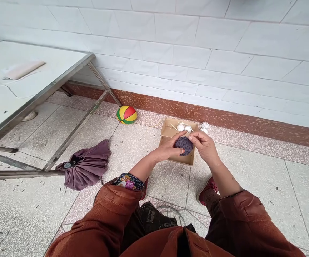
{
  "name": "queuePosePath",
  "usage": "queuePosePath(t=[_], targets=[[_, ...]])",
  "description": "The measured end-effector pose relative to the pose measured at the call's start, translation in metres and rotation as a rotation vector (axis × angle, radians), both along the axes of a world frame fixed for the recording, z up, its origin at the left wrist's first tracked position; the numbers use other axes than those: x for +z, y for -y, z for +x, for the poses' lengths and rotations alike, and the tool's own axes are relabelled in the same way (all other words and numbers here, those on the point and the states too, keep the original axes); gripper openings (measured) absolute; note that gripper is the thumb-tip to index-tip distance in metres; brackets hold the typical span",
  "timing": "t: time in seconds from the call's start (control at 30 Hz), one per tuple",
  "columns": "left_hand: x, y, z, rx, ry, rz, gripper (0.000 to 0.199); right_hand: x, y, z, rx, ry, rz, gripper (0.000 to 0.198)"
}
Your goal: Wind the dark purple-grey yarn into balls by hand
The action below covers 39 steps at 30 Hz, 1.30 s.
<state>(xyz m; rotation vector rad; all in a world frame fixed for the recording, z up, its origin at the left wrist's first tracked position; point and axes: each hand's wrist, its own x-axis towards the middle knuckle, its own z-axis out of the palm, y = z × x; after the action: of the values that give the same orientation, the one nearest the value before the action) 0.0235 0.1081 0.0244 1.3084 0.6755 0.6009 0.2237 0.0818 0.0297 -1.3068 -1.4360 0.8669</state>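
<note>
A dark purple ball of yarn (pixel 184 145) rests in my left hand (pixel 169 148), its fingers and thumb wrapped around the left side. At the ball's upper right edge, the thumb and forefinger of my right hand (pixel 203 144) are pinched together on the yarn; any single strand between them is too fine to make out. Both hands are above an open cardboard box (pixel 179 159) on the floor. White yarn balls (pixel 181 127) with loose strands lie in the box's far part. More white yarn (pixel 204 125) sits just right of the box, partly hidden by my right hand.
A metal-framed table (pixel 63 53) stands at left, bearing a pale flat item (pixel 25 69) and loose string. Near its legs are a folded purple umbrella (pixel 87 164) and a striped colourful ball (pixel 126 114). A white tiled wall (pixel 175 57) runs behind. My shoes flank the box's near side.
</note>
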Motion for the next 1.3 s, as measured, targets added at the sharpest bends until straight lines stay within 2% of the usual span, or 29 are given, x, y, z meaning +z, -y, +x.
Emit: queuePosePath(t=[0.1, 0.2, 0.3, 0.4, 0.57, 0.7, 0.8, 0.9, 1.07, 1.17, 1.3], targets=[[0.003, 0.003, 0.000, -0.071, 0.073, -0.132, 0.084, -0.007, -0.002, -0.001, -0.038, 0.014, -0.039, 0.021], [0.004, 0.007, 0.002, -0.101, 0.235, -0.270, 0.082, -0.014, -0.002, -0.002, -0.034, 0.025, -0.113, 0.026], [0.005, 0.008, 0.005, -0.059, 0.376, -0.369, 0.076, -0.019, -0.002, -0.003, -0.011, 0.094, -0.178, 0.026], [0.005, 0.005, 0.006, 0.042, 0.445, -0.411, 0.071, -0.018, 0.000, -0.006, 0.024, 0.194, -0.178, 0.022], [0.002, -0.002, 0.004, 0.239, 0.427, -0.371, 0.062, -0.012, 0.003, -0.011, 0.134, 0.270, -0.088, 0.018], [-0.003, -0.006, 0.000, 0.372, 0.233, -0.251, 0.061, -0.004, 0.008, -0.015, 0.317, 0.244, -0.038, 0.020], [-0.008, -0.006, 0.000, 0.413, 0.124, -0.117, 0.062, 0.005, 0.011, -0.015, 0.399, 0.217, 0.001, 0.023], [-0.010, -0.004, 0.001, 0.379, 0.097, -0.071, 0.060, 0.013, 0.010, -0.013, 0.338, 0.169, 0.064, 0.023], [-0.003, 0.000, 0.004, 0.256, 0.121, -0.256, 0.065, 0.012, 0.003, -0.003, 0.051, 0.138, 0.171, 0.018], [0.002, 0.002, 0.006, 0.197, 0.137, -0.313, 0.068, 0.005, -0.001, 0.002, -0.055, 0.130, 0.156, 0.017], [0.002, 0.003, 0.011, 0.098, 0.176, -0.367, 0.071, 0.001, -0.001, 0.003, -0.071, 0.116, 0.115, 0.017]])
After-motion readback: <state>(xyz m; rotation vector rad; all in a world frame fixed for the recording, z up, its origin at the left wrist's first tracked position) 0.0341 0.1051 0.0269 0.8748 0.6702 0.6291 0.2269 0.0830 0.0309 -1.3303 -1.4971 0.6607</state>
